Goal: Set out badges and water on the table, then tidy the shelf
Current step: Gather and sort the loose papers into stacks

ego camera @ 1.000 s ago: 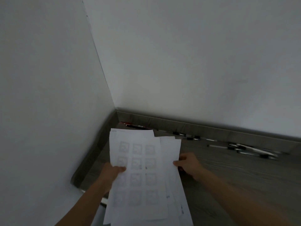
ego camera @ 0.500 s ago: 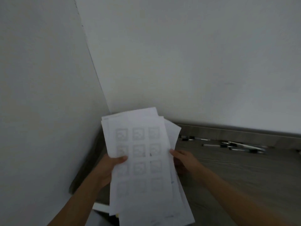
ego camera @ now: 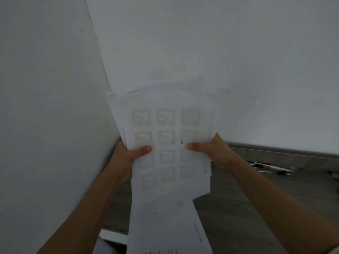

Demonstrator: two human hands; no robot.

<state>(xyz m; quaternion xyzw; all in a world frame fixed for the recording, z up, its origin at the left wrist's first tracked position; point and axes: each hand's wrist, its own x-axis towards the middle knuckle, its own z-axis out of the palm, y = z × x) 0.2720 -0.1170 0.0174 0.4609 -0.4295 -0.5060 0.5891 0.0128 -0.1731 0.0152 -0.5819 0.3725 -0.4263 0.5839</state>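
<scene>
Both hands are on the stack of printed sheets (ego camera: 168, 125), held up off the shelf (ego camera: 256, 208) over its back left corner. The left hand (ego camera: 126, 158) pinches the left edge and the right hand (ego camera: 211, 151) the right, thumbs on the front and fingers hidden behind. The sheets are fanned and uneven, so this two-sided grip probably serves to square them before setting them down. Pens (ego camera: 271, 167) lie along the shelf's back edge, well apart from the paper. No badges or water are in view.
</scene>
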